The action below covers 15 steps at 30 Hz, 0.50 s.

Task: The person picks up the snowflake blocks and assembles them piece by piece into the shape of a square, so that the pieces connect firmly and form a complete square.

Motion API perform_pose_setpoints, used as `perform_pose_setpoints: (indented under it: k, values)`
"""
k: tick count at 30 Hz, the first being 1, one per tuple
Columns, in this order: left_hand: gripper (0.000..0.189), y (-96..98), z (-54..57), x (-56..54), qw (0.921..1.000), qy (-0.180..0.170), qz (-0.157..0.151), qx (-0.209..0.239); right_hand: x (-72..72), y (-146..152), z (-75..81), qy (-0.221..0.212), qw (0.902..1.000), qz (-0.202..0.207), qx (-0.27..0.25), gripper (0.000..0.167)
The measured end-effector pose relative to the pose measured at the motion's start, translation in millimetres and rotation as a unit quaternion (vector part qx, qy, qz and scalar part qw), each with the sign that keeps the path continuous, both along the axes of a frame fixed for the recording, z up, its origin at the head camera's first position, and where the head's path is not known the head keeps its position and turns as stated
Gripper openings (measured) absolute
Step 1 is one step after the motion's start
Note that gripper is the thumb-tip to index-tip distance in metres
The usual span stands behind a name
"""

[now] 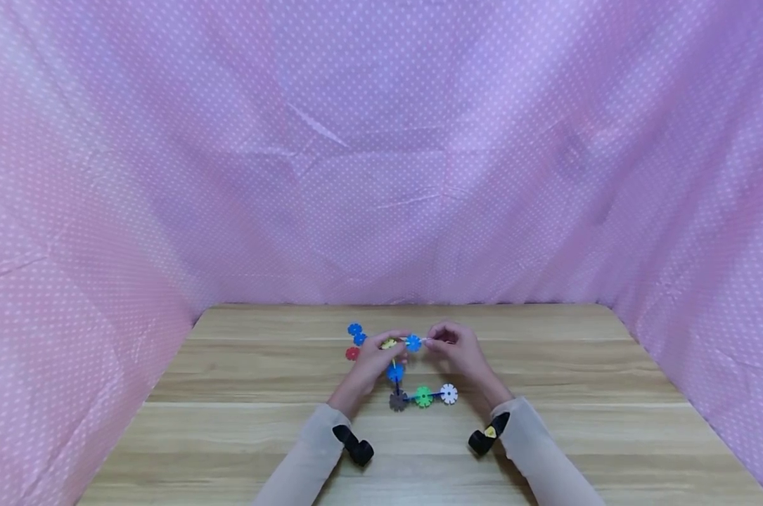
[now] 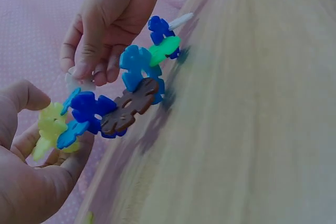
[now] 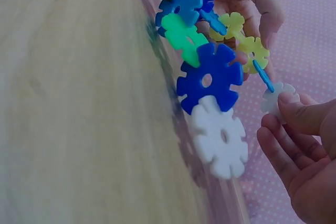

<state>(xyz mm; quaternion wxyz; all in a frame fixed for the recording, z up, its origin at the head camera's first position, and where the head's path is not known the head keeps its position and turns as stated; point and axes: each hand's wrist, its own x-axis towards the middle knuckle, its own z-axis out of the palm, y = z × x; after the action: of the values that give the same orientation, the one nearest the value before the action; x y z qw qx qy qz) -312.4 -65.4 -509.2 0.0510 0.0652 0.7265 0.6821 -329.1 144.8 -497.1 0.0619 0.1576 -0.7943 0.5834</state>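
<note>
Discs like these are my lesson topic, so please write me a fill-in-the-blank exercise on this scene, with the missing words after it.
1. The pinched disc in the right hand is ____.
2. The left hand grips the chain at its ____ discs.
3. In the right wrist view, the disc between the lower white disc and the green disc is ____.
4. The pink cloth is patterned with white ____.

Missing words: white; yellow; dark blue; dots.
</note>
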Motion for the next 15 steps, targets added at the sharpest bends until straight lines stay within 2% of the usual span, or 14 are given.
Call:
perform_pose_setpoints:
  k: [7,11,15]
  values:
    - [0.038,0.8,-1.7,1.7,0.9988,0.03,0.024,-0.032,0.4,-0.4,-0.5,-0.021,0.9996,0.011,-0.013,0.011]
    - [0.037,2.1,-0.5,2.8,0.9974,0.048,0.032,-0.044,0.9,-1.5,-1.7,-0.012,0.9991,0.038,-0.01,0.013]
    - [0.036,3.1,1.3,4.4,0.9974,0.052,0.031,-0.04,1.9,-1.6,-3.2,0.001,0.9985,0.052,-0.02,0.012]
